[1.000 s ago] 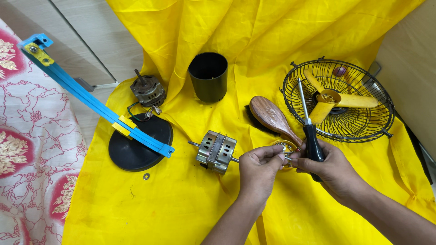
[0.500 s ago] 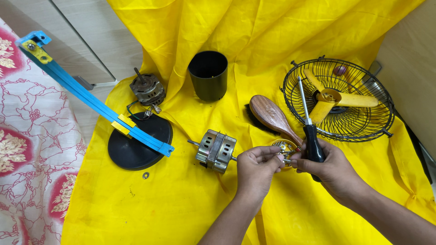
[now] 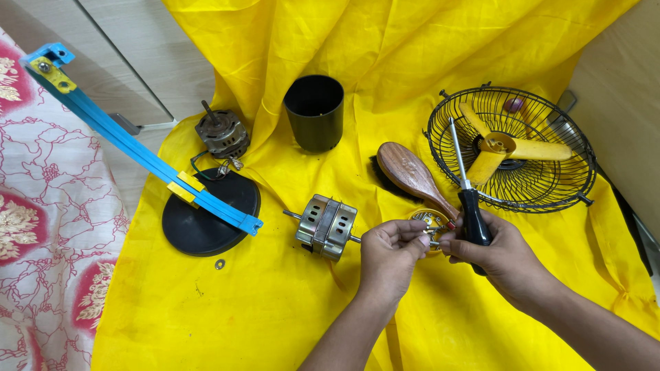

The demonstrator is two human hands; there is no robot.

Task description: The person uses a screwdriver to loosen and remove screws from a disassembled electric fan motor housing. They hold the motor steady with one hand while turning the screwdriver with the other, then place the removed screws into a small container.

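Note:
My right hand [image 3: 505, 257] grips a black-handled screwdriver [image 3: 466, 189] whose metal shaft points up toward the fan cage. My left hand [image 3: 388, 257] pinches something tiny at its fingertips, too small to identify, just over a small round yellow dish [image 3: 430, 221] of small metal parts. The fingertips of both hands meet above that dish. A silver fan motor [image 3: 326, 227] with a shaft lies on the yellow cloth [image 3: 275, 309] just left of my left hand.
A wooden-backed brush [image 3: 412, 175] lies beside the dish. A black wire fan cage [image 3: 512, 148] holds a yellow blade. A black cup [image 3: 314, 112], a second motor [image 3: 221, 134], a black round base [image 3: 210, 213] and a blue metal bar [image 3: 130, 141] lie to the left.
The hands stay over the dish; the fingers have shifted only slightly. Nothing else moved.

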